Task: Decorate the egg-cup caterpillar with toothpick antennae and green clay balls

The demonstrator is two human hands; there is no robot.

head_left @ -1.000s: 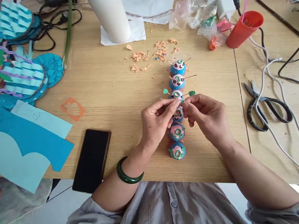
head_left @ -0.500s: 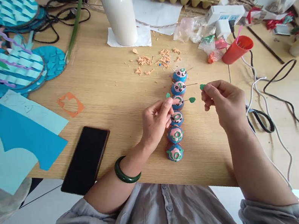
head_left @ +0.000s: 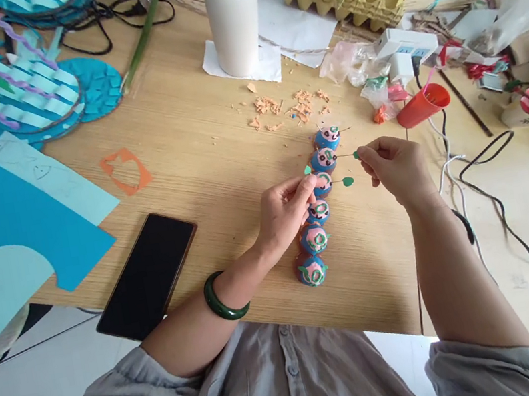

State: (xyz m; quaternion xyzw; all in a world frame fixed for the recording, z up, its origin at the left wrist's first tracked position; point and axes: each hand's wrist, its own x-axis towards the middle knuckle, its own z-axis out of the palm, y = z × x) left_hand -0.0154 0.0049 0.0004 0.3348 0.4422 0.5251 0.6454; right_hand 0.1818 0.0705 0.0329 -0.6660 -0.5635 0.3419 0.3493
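Note:
A row of several small blue balls (head_left: 313, 240) lies on the table, with pink tops and green and dark trim. Thin wires stick out from the sides of the far ones. My left hand (head_left: 287, 213), wearing a dark green bangle (head_left: 221, 300), is closed at the third ball from the far end (head_left: 325, 182), fingertips on it. A green leaf-shaped piece (head_left: 307, 170) shows beside those fingertips; another green leaf-shaped piece (head_left: 348, 181) sits on that ball's right wire. Between thumb and forefinger, my right hand (head_left: 394, 166) pinches a small green piece (head_left: 355, 155) at the second ball's right wire.
Orange shavings (head_left: 300, 107) lie behind the row, near a white bottle (head_left: 236, 27). To the right are a red cup (head_left: 424, 105), a power strip (head_left: 405, 42) and loose cables. A phone (head_left: 148, 275), blue paper (head_left: 34, 216) and an orange cut-out (head_left: 126, 172) lie to the left.
My right hand has brought its green piece to the end of the second ball's wire. My left hand stays at the third ball. The head view has shifted slightly.

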